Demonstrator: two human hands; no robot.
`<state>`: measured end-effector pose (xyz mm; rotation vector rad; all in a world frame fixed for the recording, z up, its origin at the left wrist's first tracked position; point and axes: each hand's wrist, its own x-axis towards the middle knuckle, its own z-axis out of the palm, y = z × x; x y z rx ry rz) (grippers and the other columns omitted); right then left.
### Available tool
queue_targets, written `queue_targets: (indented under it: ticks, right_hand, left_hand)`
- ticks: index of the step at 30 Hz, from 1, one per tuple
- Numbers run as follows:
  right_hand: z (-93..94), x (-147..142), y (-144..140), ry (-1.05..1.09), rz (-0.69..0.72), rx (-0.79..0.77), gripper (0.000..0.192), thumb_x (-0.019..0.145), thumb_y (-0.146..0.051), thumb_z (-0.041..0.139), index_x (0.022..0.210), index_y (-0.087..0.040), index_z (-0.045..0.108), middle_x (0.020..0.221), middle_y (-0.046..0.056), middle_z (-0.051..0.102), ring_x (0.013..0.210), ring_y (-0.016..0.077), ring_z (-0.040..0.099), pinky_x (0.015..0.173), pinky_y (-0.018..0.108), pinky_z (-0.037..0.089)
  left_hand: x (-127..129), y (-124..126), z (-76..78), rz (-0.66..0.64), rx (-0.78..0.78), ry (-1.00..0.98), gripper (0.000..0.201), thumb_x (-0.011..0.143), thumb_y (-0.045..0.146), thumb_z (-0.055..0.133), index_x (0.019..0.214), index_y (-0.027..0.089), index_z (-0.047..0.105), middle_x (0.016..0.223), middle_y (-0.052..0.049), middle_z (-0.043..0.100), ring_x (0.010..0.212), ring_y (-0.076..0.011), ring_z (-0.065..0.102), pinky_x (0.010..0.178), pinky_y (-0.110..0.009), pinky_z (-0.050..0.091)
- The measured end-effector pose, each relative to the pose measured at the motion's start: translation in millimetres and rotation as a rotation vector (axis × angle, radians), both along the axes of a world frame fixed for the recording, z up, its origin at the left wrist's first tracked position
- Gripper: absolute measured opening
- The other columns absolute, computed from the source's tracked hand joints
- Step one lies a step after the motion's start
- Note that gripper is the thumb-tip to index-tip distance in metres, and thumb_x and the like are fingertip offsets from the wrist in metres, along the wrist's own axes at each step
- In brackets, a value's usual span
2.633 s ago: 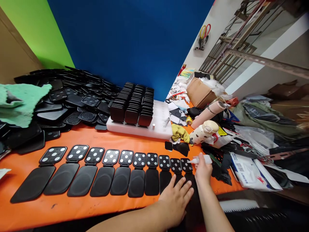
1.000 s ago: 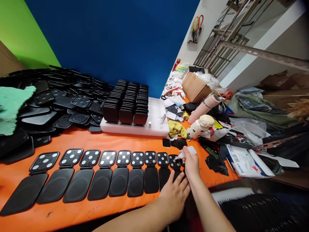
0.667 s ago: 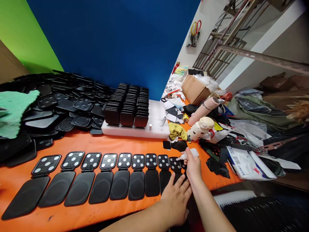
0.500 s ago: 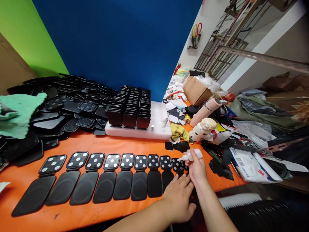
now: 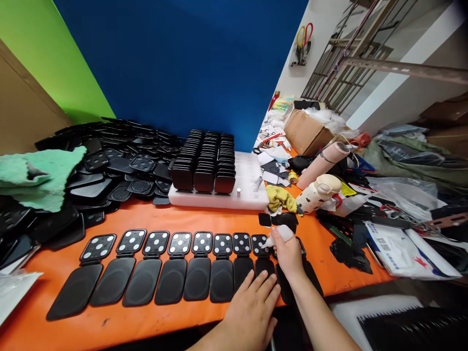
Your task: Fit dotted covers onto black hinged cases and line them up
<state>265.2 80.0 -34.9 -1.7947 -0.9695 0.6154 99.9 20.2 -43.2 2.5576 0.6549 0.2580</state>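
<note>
A row of hinged black folding pads (image 5: 171, 282) lies unfolded on the orange table. Their small upper panels (image 5: 202, 242) carry white dots; the lower panels are plain and rounded. My right hand (image 5: 288, 251) grips a small white squeeze bottle (image 5: 282, 235), its narrow nozzle pointing down-left at a dotted panel (image 5: 260, 244) near the row's right end. Whether the tip touches the panel I cannot tell. My left hand (image 5: 252, 302) lies flat, fingers spread, on the lower panels near that spot. My hands and the bottle partly cover the pads at the right end.
A white foam block (image 5: 219, 201) holds rows of upright black plates (image 5: 204, 165). Behind at left is a heap of black pads (image 5: 124, 165) under a green cloth (image 5: 44, 170). A cream bottle (image 5: 318, 192), pink flask (image 5: 325, 163) and yellow cloth (image 5: 281, 197) stand or lie right.
The bottle in my right hand has moved left along the row, from one dotted panel to its neighbour. My left hand has slid left too. The camera view has turned slightly left.
</note>
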Motion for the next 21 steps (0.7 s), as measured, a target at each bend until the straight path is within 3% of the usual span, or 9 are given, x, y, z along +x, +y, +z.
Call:
queue_targets:
  ticks: [7,16,21]
  right_hand:
    - [0.2,1,1,-0.116,0.01,-0.045,0.043,0.077,-0.057,0.051,0.063,-0.018,0.062,0.055,0.006,0.064,0.052,0.0199,0.057,0.051,0.028,0.04]
    - [-6.5,4,9,-0.099,-0.04,-0.031,0.047,0.079,-0.06,0.046,0.074,-0.016,0.062,0.064,0.007,0.068,0.044,0.0165,0.055,0.045,0.027,0.042]
    - [-2.4,-3,16,-0.127,-0.06,-0.005,0.043,0.075,-0.059,0.053,0.07,-0.018,0.06,0.06,0.007,0.067,0.051,0.019,0.058,0.053,0.028,0.044]
  left_hand:
    - [2,-2,0.0,0.044,0.048,-0.014,0.051,0.093,0.041,0.03,0.138,0.018,0.031,0.146,-0.005,0.032,0.133,-0.0239,0.026,0.109,-0.044,0.016]
    - [3,-3,-2.5,0.045,0.044,-0.038,0.049,0.094,0.041,0.029,0.136,0.017,0.034,0.145,-0.006,0.034,0.132,-0.025,0.027,0.108,-0.045,0.016]
    - [3,-2,-5.0,0.042,0.047,-0.043,0.049,0.094,0.041,0.029,0.136,0.016,0.033,0.145,-0.006,0.034,0.132,-0.0252,0.028,0.108,-0.045,0.017]
